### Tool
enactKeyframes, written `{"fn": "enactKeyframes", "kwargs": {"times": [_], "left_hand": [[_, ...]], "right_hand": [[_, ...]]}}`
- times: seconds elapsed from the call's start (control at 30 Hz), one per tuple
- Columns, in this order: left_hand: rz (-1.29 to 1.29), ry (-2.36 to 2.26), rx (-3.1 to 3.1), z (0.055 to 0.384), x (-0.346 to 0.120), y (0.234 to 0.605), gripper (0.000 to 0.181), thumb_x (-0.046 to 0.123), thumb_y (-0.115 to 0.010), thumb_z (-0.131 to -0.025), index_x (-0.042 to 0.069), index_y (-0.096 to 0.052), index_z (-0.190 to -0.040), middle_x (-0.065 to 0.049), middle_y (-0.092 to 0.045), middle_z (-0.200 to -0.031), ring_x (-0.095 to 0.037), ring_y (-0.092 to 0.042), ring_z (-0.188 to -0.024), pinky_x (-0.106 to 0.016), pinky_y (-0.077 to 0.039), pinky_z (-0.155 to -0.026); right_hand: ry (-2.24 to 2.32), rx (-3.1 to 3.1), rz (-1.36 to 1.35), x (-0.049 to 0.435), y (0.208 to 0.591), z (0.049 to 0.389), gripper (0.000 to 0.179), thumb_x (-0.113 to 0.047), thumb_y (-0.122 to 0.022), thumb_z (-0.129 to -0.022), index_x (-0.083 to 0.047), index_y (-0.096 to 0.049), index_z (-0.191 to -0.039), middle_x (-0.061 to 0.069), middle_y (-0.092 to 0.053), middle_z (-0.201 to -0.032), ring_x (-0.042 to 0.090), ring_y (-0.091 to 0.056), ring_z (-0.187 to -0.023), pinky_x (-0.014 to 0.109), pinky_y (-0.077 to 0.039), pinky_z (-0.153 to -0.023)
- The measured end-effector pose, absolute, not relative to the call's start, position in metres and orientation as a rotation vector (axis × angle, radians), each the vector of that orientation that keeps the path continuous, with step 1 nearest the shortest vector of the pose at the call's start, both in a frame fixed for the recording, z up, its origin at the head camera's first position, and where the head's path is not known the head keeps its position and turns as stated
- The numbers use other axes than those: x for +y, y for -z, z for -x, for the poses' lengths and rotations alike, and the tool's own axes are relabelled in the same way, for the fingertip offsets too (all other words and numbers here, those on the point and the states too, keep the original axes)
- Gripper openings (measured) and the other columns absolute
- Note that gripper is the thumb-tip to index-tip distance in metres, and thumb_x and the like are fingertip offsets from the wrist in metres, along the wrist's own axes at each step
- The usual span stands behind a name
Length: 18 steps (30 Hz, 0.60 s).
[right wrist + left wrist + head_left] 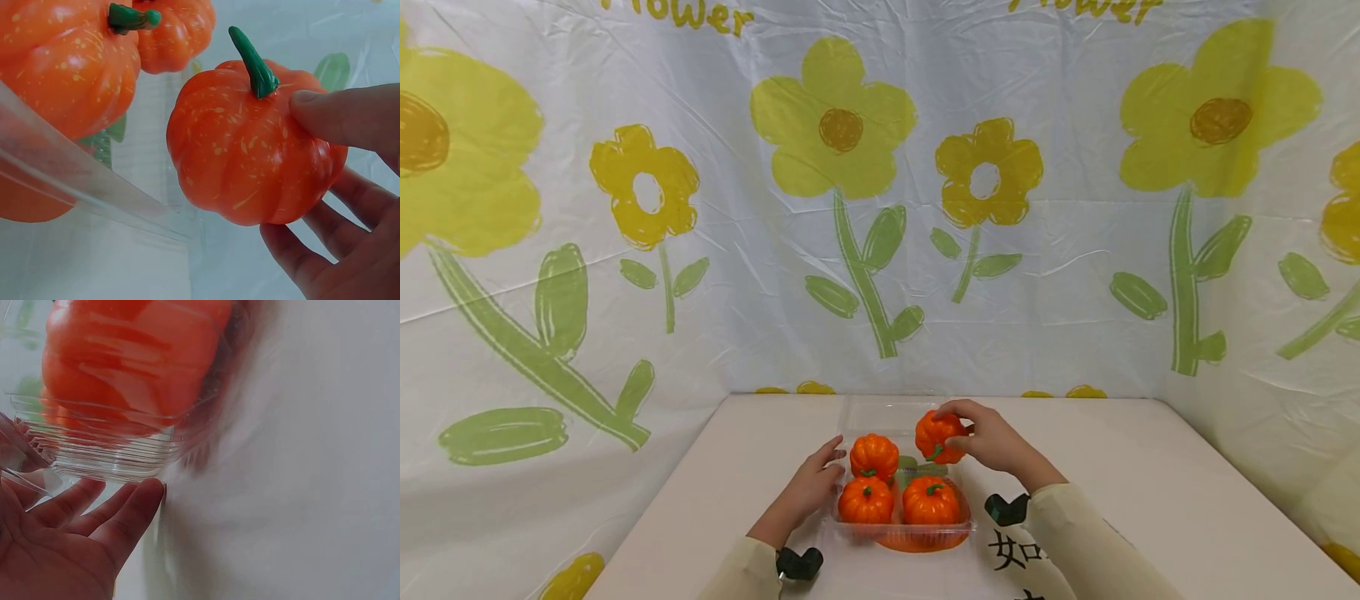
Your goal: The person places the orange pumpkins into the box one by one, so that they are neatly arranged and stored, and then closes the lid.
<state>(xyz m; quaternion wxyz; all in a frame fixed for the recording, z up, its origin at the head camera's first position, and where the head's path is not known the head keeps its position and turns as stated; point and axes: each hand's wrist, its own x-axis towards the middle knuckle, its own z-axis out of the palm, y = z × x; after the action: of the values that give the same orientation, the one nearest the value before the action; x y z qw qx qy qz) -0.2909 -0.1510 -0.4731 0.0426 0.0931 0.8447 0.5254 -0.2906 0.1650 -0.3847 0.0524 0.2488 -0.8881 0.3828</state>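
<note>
My right hand (1000,442) grips a small orange toy pumpkin (937,438) with a green stem. In the right wrist view, the thumb presses near the stem and the fingers curl beneath the speckled pumpkin (244,147). It is held above the back right part of a clear plastic box (898,528). Inside the box sit three more pumpkins: one at the back left (874,457), one at the front left (866,502) and one at the front right (931,502). My left hand (807,490) rests its extended fingertips (147,490) by the box's ribbed left wall.
The box's clear lid (880,414) lies folded back behind it. Under the box is a pale table (722,467) with printed dark characters (1015,550) to the right. A flower-patterned curtain (722,333) hangs along the back and sides.
</note>
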Motion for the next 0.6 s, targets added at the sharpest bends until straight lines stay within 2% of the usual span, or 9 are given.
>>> {"fn": "enactKeyframes", "kwargs": {"times": [0.27,0.6], "left_hand": [[-0.286,-1.607,2.586,0.29,-0.152,0.472,0.059,0.018,-0.047,-0.097,0.013,-0.029,-0.153,-0.019,-0.047,-0.145,-0.031,-0.055,-0.117,-0.045,-0.054,-0.092],[-0.287,-1.604,2.588,0.288,-0.151,0.47,0.059,0.018,-0.047,-0.097,0.013,-0.029,-0.153,-0.019,-0.047,-0.146,-0.032,-0.055,-0.118,-0.046,-0.053,-0.093]], "right_hand": [[-1.134,-2.707,-0.775,0.16,0.387,0.291,0.034,-0.002,-0.068,-0.084,-0.018,-0.064,-0.115,0.005,-0.061,-0.126,0.028,-0.058,-0.112,0.042,-0.055,-0.089],[-1.147,-2.761,-0.708,0.15,0.391,0.292,0.037,-0.003,-0.07,-0.083,-0.019,-0.063,-0.116,0.001,-0.062,-0.124,0.025,-0.057,-0.112,0.041,-0.055,-0.091]]}}
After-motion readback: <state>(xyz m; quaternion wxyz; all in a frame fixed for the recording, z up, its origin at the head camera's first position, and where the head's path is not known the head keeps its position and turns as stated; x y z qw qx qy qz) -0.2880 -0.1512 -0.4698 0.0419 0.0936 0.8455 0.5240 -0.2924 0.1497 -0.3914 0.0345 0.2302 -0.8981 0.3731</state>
